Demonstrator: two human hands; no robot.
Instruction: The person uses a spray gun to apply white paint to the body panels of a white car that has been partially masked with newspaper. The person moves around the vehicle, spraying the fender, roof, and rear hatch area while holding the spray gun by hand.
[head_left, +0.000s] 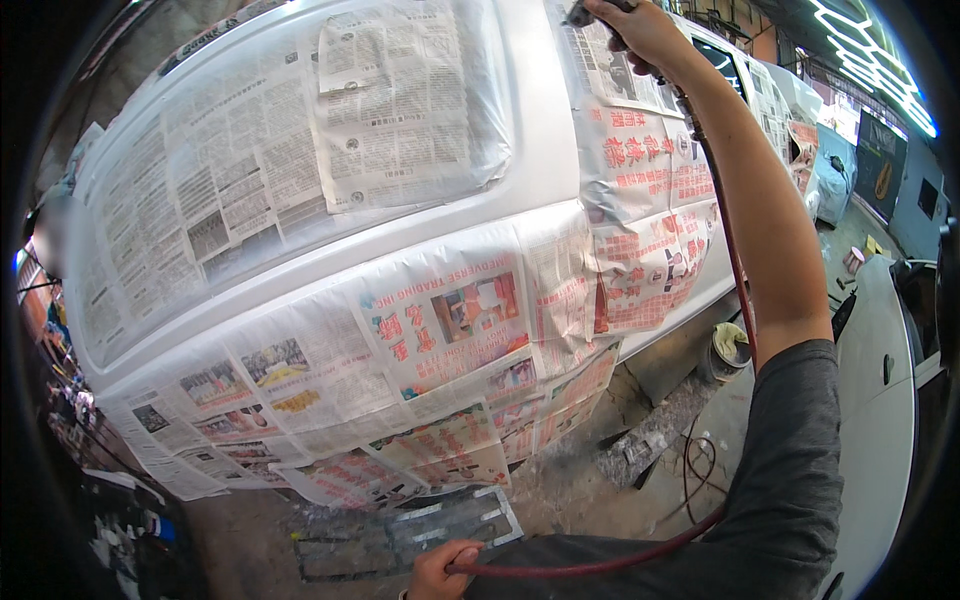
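A white van (540, 120) has newspaper over its large side window (230, 170) and lower panels (430, 310); more masking sheets (640, 170) cover the section to the right. At the top, my raised right hand (630, 35) grips a dark spray gun (585, 14) held close to the van's upper body, with a hose running down along my arm. At the bottom, my left hand (445, 568) is closed round the red hose (580, 572), which curves up behind my right arm.
Below the van are a bucket with a yellow cloth (722, 350), dirty boards (640, 450), loose hose loops and a taped sheet (400, 535). A detached white door (870, 420) stands at the right. A covered vehicle (835, 175) is behind; dark clutter (120, 530) lies lower left.
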